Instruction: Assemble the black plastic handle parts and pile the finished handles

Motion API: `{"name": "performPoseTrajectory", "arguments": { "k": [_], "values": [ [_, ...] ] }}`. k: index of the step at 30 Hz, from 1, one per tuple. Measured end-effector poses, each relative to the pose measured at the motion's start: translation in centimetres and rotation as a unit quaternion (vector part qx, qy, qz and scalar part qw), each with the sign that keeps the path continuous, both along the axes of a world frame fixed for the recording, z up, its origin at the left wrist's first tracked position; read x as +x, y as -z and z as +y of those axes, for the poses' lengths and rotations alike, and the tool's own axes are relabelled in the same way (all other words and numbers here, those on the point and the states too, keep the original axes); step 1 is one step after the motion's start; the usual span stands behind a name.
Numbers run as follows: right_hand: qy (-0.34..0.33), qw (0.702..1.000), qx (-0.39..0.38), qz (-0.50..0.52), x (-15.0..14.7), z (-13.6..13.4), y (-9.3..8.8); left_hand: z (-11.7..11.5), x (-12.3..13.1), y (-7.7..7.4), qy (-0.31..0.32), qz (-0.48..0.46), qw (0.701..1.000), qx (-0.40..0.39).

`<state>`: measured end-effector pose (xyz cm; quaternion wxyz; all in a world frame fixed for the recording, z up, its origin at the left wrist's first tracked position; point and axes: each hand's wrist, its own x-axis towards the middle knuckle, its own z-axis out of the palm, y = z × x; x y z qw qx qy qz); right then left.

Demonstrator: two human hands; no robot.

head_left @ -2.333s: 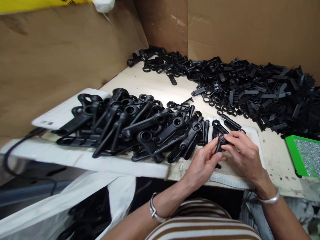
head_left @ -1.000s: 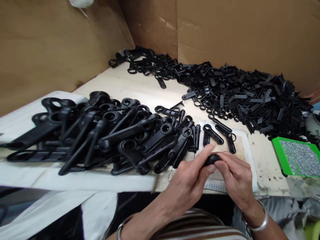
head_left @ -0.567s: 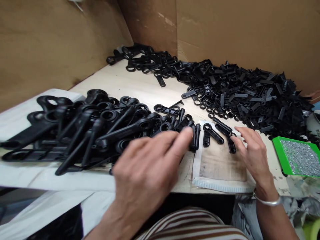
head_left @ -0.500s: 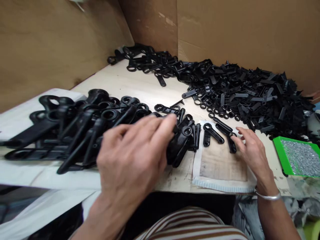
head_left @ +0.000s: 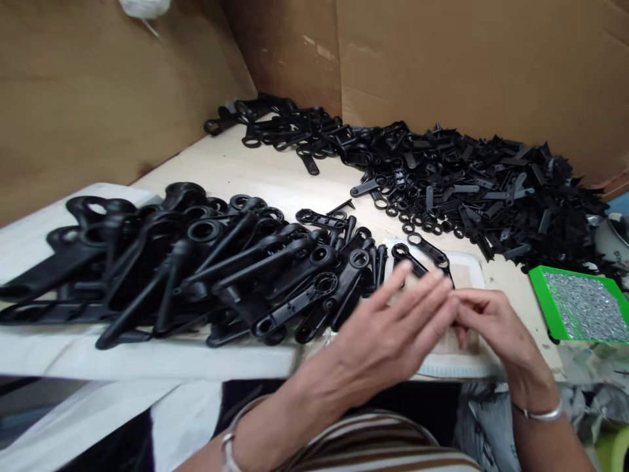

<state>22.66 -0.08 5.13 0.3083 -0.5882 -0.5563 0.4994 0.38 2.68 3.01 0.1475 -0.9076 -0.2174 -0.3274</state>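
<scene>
My left hand is stretched out flat over a white-edged pad, fingers together and pointing up to the right. Its fingertips meet my right hand, whose fingers are bent in a pinch; whatever they hold is hidden. Beyond the hands, a black plastic arm with a ring end lies on the pad. Another black ring-ended arm is partly covered by my left fingers. Left of my left hand spreads a heap of larger black ring-ended handles.
A large pile of small black plastic parts runs along the cardboard wall. At the right, a green tray holds many tiny silvery metal pieces. The pale tabletop ends just in front of my body.
My left hand has moved right, from the near heap of handles to over the pad beside my right hand. My right hand has come slightly nearer to me, its fingers now bent in.
</scene>
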Motion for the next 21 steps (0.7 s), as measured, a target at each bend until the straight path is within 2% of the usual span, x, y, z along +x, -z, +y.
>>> {"name": "performPoseTrajectory", "arguments": {
  "k": [2, 3, 5, 6, 7, 8, 10, 12, 13, 15, 17, 19, 21],
  "values": [
    [-0.094, 0.995, -0.037, 0.006, 0.4, 0.4, 0.2, -0.6, 1.9, 1.2, 0.029, -0.012, 0.999, -0.015],
    [-0.111, 0.993, -0.031, -0.017, 1.0, 1.0, 0.5, -0.9, 2.5, 1.7, 0.03, -0.03, 0.998, -0.043],
    [-0.083, 0.987, 0.031, -0.135, 2.8, 3.0, 1.1, -1.3, 3.1, 2.4, 0.032, -0.092, 0.982, -0.161],
    [-0.04, 0.969, 0.088, -0.227, 3.7, 4.3, 1.4, -1.5, 3.2, 2.6, 0.039, -0.128, 0.958, -0.255],
    [0.002, 0.931, 0.143, -0.337, 4.5, 5.7, 1.8, -1.6, 3.2, 2.7, 0.049, -0.165, 0.915, -0.364],
    [0.031, 0.91, 0.167, -0.379, 5.2, 7.2, 2.2, -1.8, 3.2, 2.7, 0.059, -0.2, 0.854, -0.477],
    [0.046, 0.886, 0.184, -0.422, 5.9, 9.9, 3.0, -1.9, 3.1, 2.7, 0.075, -0.261, 0.701, -0.659],
    [0.046, 0.881, 0.178, -0.435, 5.8, 12.1, 3.6, -2.0, 2.9, 2.8, 0.081, -0.32, 0.57, -0.753],
    [0.046, 0.879, 0.175, -0.441, 5.7, 12.9, 3.8, -2.0, 2.9, 2.9, 0.081, -0.35, 0.523, -0.773],
    [0.047, 0.879, 0.17, -0.443, 5.6, 13.6, 3.8, -2.0, 2.7, 3.2, 0.076, -0.397, 0.456, -0.793],
    [0.041, 0.885, 0.169, -0.431, 5.9, 13.0, 3.3, -1.9, 2.5, 3.5, 0.071, -0.43, 0.411, -0.8],
    [0.022, 0.9, 0.158, -0.406, 6.6, 11.0, 2.4, -1.9, 2.4, 3.6, 0.072, -0.455, 0.379, -0.803],
    [-0.012, 0.929, 0.118, -0.349, 7.0, 8.0, 1.8, -1.8, 2.4, 3.6, 0.079, -0.475, 0.353, -0.802]
  ]
}}
